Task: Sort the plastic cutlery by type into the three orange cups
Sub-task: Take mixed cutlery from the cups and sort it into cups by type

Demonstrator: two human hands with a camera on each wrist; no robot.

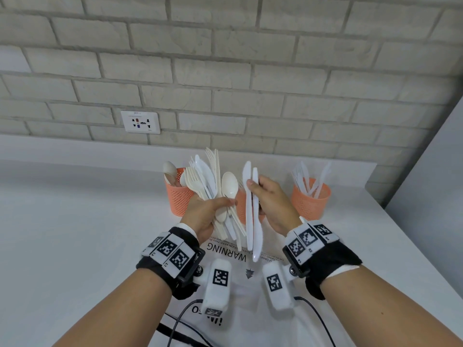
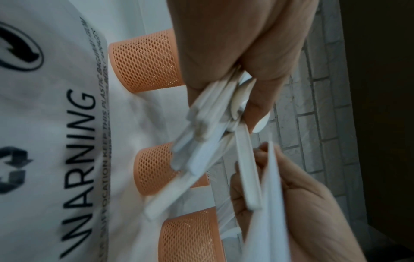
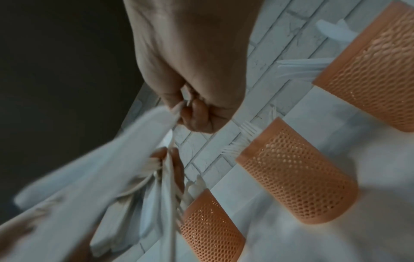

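My left hand [image 1: 220, 205] grips a fanned bundle of mixed white cutlery [image 1: 208, 179]: forks, knives and a spoon, with the handles [image 2: 201, 134] pointing down. Just to its right, my right hand [image 1: 253, 190] pinches two white knives [image 1: 251, 216] upright beside the bundle. Behind the hands stand three orange mesh cups. The left cup [image 1: 178, 196] holds spoons. The middle cup [image 1: 241, 209], mostly hidden in the head view, shows fork tines [image 3: 245, 128] in the right wrist view. Knives fill the right cup [image 1: 310, 200].
A white plastic bag [image 1: 225, 254] printed WARNING lies on the white table under the hands. A brick wall with a socket [image 1: 140, 122] stands close behind the cups. The table's right edge [image 1: 400, 226] runs diagonally past the right cup. Black cables [image 1: 180, 319] trail below the wrists.
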